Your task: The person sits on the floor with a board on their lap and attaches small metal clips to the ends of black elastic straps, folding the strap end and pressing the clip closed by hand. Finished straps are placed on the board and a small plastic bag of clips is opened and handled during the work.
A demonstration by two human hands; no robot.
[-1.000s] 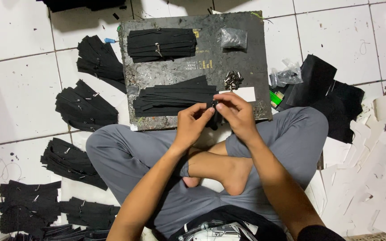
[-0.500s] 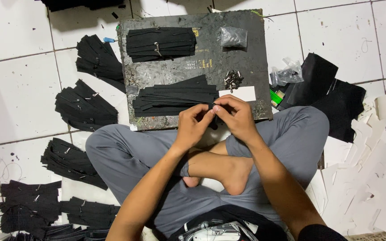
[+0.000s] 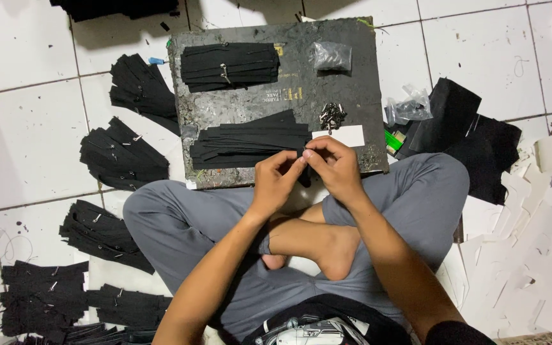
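I sit cross-legged on a white tiled floor in front of a dark work board. My left hand and my right hand meet at the board's near edge, fingertips pinched together on a small black strap piece. What sits between the fingertips is mostly hidden. Just beyond the hands lies a fanned pile of black straps. A second stack of black straps lies at the board's far side. A small heap of metal clips and a white card sit right above my right hand.
Bundles of black straps lie on the tiles to the left, several of them down to the lower left corner. A clear bag rests on the board. Black sheets and white card offcuts fill the right side.
Both hands stay together at the board's near edge; the fingers have shifted slightly around the small black piece. Nothing else has moved.
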